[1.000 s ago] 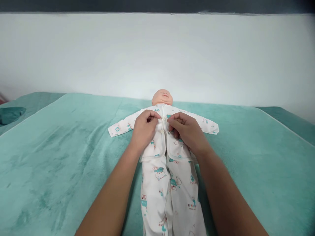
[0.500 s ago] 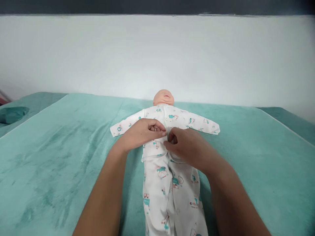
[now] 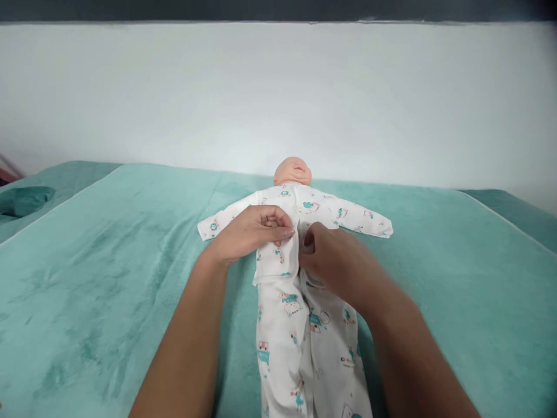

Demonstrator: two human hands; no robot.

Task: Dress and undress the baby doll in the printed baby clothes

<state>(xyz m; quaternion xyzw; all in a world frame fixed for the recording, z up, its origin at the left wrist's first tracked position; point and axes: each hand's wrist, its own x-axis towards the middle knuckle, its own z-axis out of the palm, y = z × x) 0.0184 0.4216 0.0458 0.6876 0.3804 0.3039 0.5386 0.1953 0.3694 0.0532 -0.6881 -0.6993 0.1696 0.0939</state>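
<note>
A baby doll (image 3: 293,171) lies on its back, arms spread, dressed in a white printed shirt (image 3: 277,268) and matching pants (image 3: 285,331). My left hand (image 3: 263,231) pinches the shirt's front edge at the chest, thumb against fingers. Just right of it, my right hand (image 3: 328,249) is closed at the other side of the front opening, its fingertips partly hidden in the cloth. Between the hands the two front edges stand slightly apart. Any fastener there is hidden or too small to make out.
A teal plush cover (image 3: 108,278) spreads under the doll, with a pale seam along each side. Behind the doll's head rises a white wall (image 3: 278,98) with a dark band on top. A teal fold (image 3: 26,200) lies at the far left.
My right hand has shifted slightly right and its fingers have curled further in, with the shirt's edges a little more apart. The left hand keeps its pinch. The whole view has drifted slightly.
</note>
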